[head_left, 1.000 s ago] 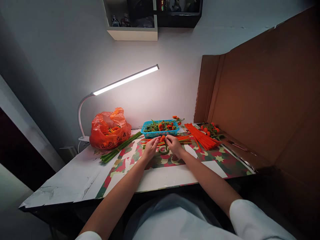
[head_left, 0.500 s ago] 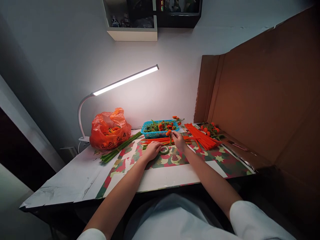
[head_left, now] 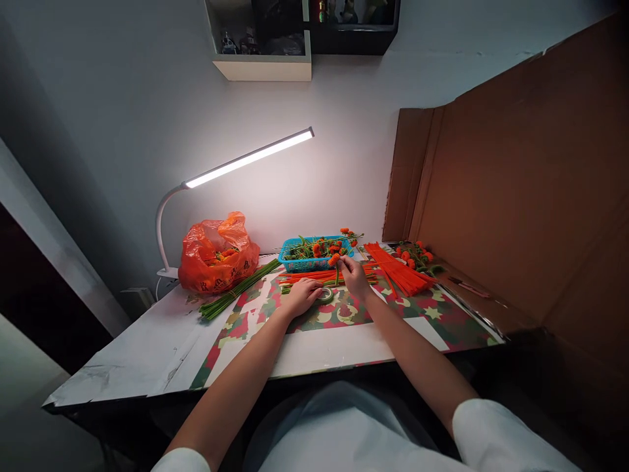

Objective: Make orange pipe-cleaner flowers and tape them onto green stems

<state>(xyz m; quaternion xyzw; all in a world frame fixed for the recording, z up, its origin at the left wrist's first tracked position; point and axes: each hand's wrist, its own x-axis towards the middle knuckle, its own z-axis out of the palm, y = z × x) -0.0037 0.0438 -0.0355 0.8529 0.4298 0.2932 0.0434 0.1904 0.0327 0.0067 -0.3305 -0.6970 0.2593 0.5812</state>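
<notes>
My right hand (head_left: 354,275) pinches an orange fluffy flower (head_left: 334,259) close under its head, and a short green stem hangs below it. My left hand (head_left: 302,297) rests low over the mat, its fingers curled at the left edge of a roll of green tape (head_left: 327,297). That roll lies on the mat with its pale core showing. Just behind both hands are a bundle of orange pipe cleaners (head_left: 314,276) and some green ones, partly covered by my fingers. A blue basket (head_left: 307,265) with green stems and orange flowers stands behind them.
An orange plastic bag (head_left: 196,262) and a bundle of green stems (head_left: 236,292) are on the left, by the lit lamp (head_left: 250,157). Right are fanned orange pipe cleaners (head_left: 400,275), more orange flowers (head_left: 417,252), a cutter (head_left: 469,287) and a tall cardboard wall (head_left: 515,177).
My left fingers have shifted slightly right over the tape roll. The right hand still holds the orange flower in nearly the same place. The whole view has moved a little.
</notes>
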